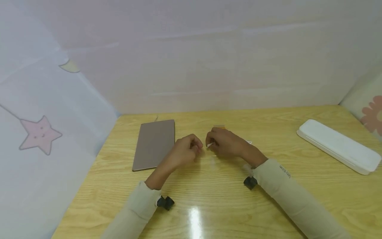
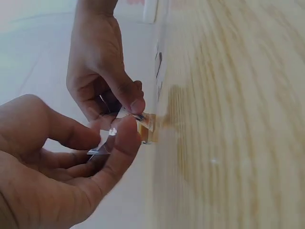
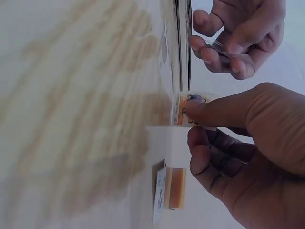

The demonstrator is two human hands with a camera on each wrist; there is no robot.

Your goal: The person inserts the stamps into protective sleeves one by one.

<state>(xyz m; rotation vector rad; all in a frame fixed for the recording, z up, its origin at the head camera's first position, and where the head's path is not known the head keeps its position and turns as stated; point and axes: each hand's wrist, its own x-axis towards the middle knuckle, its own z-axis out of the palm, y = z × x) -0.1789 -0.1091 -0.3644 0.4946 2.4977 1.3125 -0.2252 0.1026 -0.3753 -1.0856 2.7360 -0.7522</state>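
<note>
At the middle of the head view both hands meet just above the wooden counter (image 1: 209,199), working a small packet. The right hand (image 1: 226,143) pinches a small orange-printed packet (image 2: 145,125) between thumb and forefinger, its other fingers curled under; in the right wrist view the packet (image 3: 187,109) shows at the centre of the frame, pressed under the thumb tip. The left hand (image 1: 185,151) is curled too, and the left wrist view shows its thumb and forefinger nipping a scrap of clear film (image 2: 106,143) that runs up toward the packet. So both hands are closed in pinch grips, one on the packet and one on the film.

Judging from how things lie, the clear wrapping looks partly pulled away from the packet but not free of it: the film still reaches up to the packet's edge. Whether the packet itself is open cannot be told, since the fingers cover most of it.

A second small orange piece (image 3: 175,188) lies on the counter at the lower middle of the right wrist view, untouched. A flat brown slab (image 1: 154,144) lies left of centre in the head view, near the left hand but apart from it. A long white case (image 1: 338,145) rests at the right edge, well apart from both hands.
</note>
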